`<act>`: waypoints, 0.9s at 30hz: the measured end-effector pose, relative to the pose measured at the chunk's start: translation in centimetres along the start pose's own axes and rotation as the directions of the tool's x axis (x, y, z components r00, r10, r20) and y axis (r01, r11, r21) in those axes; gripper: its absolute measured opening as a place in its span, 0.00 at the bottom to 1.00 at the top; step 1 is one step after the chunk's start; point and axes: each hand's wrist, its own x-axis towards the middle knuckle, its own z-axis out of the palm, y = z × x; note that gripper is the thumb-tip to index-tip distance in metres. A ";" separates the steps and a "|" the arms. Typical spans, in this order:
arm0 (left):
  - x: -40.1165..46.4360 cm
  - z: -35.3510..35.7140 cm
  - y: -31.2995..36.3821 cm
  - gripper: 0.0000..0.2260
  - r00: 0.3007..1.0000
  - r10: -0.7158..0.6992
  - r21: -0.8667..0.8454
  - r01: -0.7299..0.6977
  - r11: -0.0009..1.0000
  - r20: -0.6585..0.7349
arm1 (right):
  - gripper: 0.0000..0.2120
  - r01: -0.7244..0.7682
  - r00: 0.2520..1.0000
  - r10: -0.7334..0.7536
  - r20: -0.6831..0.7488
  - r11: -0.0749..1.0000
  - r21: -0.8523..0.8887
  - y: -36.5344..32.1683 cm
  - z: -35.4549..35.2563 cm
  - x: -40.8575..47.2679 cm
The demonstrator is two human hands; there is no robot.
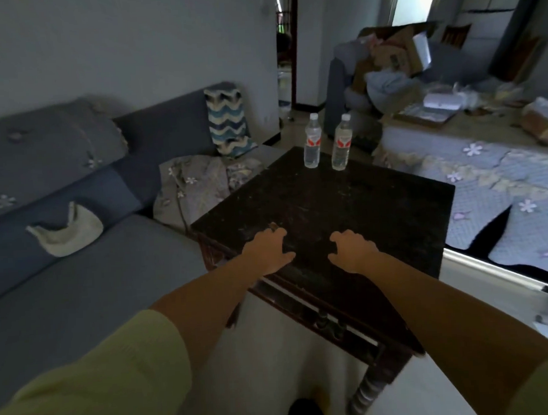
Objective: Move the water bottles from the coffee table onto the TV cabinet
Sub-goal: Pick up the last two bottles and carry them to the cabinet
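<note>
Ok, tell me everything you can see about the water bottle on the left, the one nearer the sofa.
The left water bottle is clear plastic with a white cap and a white label bearing a red mark. It looks full, or nearly so. It stands upright near the far corner of the dark coffee table, beside a matching bottle with a gap between them. Only the tabletop touches it; both hands are held over the near edge, well short of it.

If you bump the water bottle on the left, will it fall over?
Probably, yes. The left bottle is tall and narrow and stands upright on a small base, so a knock near the cap would likely tip it. It looks nearly full, so it may feel fairly heavy. Once down, its round body would probably roll on the coffee table.
</note>
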 end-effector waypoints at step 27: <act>48.2 -4.9 0.7 0.35 0.995 -0.095 -0.362 0.079 0.929 -0.028 | 0.27 -0.185 0.982 0.190 0.024 0.914 0.362 9.8 -11.7 43.2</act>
